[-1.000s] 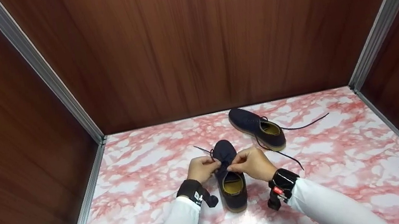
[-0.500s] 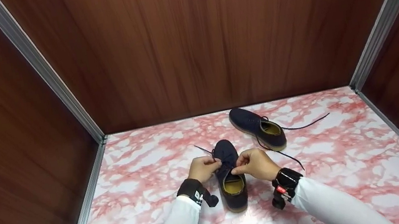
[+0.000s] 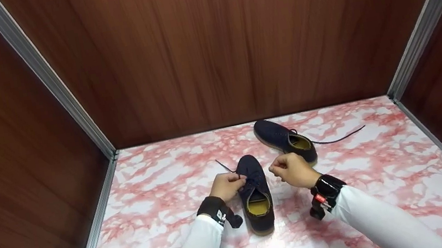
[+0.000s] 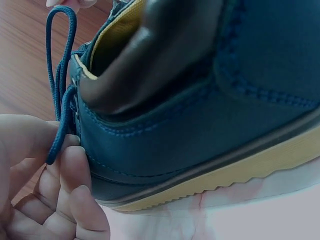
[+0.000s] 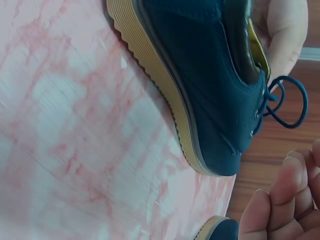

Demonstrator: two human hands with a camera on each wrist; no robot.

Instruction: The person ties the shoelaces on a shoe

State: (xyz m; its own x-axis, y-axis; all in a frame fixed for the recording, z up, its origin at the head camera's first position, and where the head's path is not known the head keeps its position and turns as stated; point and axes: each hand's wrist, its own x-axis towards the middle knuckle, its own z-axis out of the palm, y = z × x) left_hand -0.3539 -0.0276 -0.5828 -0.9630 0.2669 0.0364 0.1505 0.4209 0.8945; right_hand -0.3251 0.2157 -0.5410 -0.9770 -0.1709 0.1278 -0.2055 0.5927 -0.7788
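A dark blue lace-up shoe [image 3: 262, 222] with yellow lining stands on the table, toe pointing away from me. My left hand [image 3: 225, 186] is at its laced front. In the left wrist view, the thumb and fingers of that hand pinch the blue shoelace [image 4: 62, 120], whose loop rises above the eyelets. My right hand [image 3: 294, 170] is apart from the shoe, on its right, with bent fingers. The right wrist view shows the lace loop [image 5: 304, 104] curving freely above the right fingers [image 5: 286, 186]; nothing shows between those fingers, while thumb and index are outside that view.
A matching shoe [image 3: 270, 134] lies behind and to the right, partly overlapped by my right hand, its loose lace [image 3: 337, 140] trailing rightward. The pink-and-white marbled tabletop [image 3: 163, 207] is enclosed by brown wood-grain panels [image 3: 208, 49] at the back and sides.
My right hand has moved from the laces outward to the right and slightly away from me. My left hand keeps its pinch on the shoelace, and the shoe stays in place.
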